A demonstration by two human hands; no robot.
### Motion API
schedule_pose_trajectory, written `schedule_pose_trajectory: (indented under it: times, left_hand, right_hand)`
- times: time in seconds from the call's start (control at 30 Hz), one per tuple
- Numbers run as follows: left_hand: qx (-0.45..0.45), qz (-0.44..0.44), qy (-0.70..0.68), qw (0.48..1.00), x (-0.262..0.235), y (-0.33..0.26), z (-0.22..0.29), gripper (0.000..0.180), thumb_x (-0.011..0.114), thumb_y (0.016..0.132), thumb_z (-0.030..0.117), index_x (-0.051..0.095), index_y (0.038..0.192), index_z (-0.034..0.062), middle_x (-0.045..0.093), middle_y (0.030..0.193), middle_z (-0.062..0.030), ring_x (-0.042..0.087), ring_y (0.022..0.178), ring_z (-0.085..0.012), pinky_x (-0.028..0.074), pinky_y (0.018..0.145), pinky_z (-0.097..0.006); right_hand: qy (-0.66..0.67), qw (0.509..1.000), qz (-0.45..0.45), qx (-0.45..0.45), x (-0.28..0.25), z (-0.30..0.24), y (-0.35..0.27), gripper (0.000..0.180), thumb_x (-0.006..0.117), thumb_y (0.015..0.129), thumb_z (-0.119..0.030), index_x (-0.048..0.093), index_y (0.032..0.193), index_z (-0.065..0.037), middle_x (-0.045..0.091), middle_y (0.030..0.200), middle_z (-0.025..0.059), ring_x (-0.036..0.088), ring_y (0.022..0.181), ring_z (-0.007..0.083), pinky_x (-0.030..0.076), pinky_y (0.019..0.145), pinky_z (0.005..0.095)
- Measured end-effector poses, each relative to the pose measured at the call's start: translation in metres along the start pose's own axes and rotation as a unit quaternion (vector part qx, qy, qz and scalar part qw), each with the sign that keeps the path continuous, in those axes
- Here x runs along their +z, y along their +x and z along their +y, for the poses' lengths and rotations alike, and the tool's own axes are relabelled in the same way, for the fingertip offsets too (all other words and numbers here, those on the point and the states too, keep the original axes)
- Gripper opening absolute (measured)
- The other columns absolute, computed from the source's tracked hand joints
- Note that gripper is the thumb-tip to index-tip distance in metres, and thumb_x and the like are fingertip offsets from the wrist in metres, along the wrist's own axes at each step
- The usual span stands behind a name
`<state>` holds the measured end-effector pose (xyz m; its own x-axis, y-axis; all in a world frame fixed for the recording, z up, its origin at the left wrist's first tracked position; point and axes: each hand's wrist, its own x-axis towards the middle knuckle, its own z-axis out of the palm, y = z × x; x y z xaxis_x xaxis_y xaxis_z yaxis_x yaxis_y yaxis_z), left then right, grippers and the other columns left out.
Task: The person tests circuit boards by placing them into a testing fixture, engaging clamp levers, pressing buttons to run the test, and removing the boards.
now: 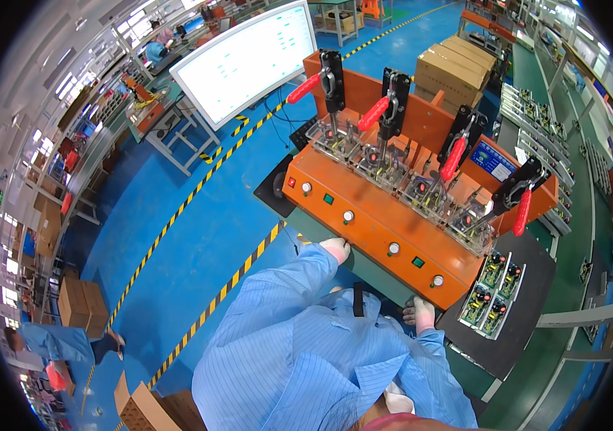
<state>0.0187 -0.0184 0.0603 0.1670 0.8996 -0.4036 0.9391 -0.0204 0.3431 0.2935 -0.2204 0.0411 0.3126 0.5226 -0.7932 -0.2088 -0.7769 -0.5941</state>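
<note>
My left hand [336, 249], in a pale glove, rests at the bench's near edge against the front of an orange test fixture [371, 231]; its fingers are mostly hidden. My right hand [419, 314], gloved with grey fingertips, lies at the fixture's near right corner with its fingers loosely apart and nothing visible in them. Along the fixture stand several black toggle clamps with red handles [454, 159]. Beneath them, clear plates [421, 188] cover circuit boards. Round white buttons [393, 248] and small green displays line the front panel.
To the right, a tray of circuit boards [493, 294] lies on a black mat [529, 287]. A bright monitor [245, 61] stands beyond the fixture's left end. Cardboard boxes [454, 68] are stacked behind it. Another person [55, 341] is at the far left, near an open carton [141, 409].
</note>
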Motion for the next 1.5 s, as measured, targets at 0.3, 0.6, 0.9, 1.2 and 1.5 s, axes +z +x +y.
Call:
schedule_pose_trajectory:
  times: [0.3, 0.6, 0.9, 1.2, 1.5]
  left_hand:
    - [0.009, 0.026, 0.015, 1.0, 0.009, 0.005, -0.008, 0.041, 0.039, 0.091, 0.036, 0.067, 0.098, 0.0071, 0.069, 0.102, -0.0136, 0.062, 0.093, -0.0395, 0.048, 0.081, -0.045]
    - [0.01, 0.03, 0.016, 0.999, 0.007, 0.004, -0.005, 0.042, 0.038, 0.091, 0.037, 0.067, 0.097, 0.0065, 0.069, 0.101, -0.0142, 0.062, 0.092, -0.0395, 0.048, 0.081, -0.044]
    - [-0.003, 0.004, 0.016, 1.0, 0.001, 0.003, -0.001, 0.043, 0.037, 0.092, 0.036, 0.066, 0.102, 0.0046, 0.067, 0.106, -0.0137, 0.06, 0.097, -0.0379, 0.047, 0.085, -0.042]
    - [0.019, 0.035, 0.012, 0.999, 0.014, 0.004, -0.01, 0.043, 0.037, 0.091, 0.038, 0.067, 0.098, 0.0065, 0.069, 0.101, -0.0139, 0.062, 0.092, -0.0395, 0.048, 0.08, -0.045]
    - [0.036, 0.021, -0.008, 0.999, 0.014, 0.017, -0.024, 0.042, 0.038, 0.091, 0.038, 0.063, 0.102, 0.0057, 0.066, 0.103, -0.0184, 0.059, 0.094, -0.0436, 0.047, 0.082, -0.048]
  right_hand:
    - [-0.005, 1.0, 0.013, 0.003, 0.004, -0.007, -0.008, 0.044, 0.043, 0.095, -0.035, 0.059, 0.095, 0.006, 0.066, 0.078, 0.0217, 0.064, 0.057, 0.0328, 0.053, 0.047, 0.0351]
    - [-0.004, 1.0, 0.013, 0.011, 0.004, -0.009, -0.01, 0.044, 0.043, 0.095, -0.035, 0.059, 0.096, 0.006, 0.066, 0.078, 0.0213, 0.064, 0.057, 0.0325, 0.053, 0.047, 0.0348]
    - [-0.006, 1.0, 0.011, 0.016, 0.004, -0.011, -0.009, 0.044, 0.042, 0.095, -0.035, 0.06, 0.096, 0.006, 0.066, 0.078, 0.0209, 0.064, 0.057, 0.0322, 0.053, 0.048, 0.0347]
    - [0.001, 1.0, 0.016, 0.025, 0.005, -0.008, -0.012, 0.042, 0.043, 0.095, -0.034, 0.059, 0.094, 0.004, 0.065, 0.077, 0.0203, 0.063, 0.055, 0.0315, 0.052, 0.046, 0.0339]
    - [0.039, 0.999, -0.021, -0.024, 0.006, -0.007, -0.006, 0.042, 0.047, 0.09, -0.039, 0.057, 0.092, 0.001, 0.063, 0.071, 0.0163, 0.055, 0.047, 0.0244, 0.046, 0.044, 0.0302]
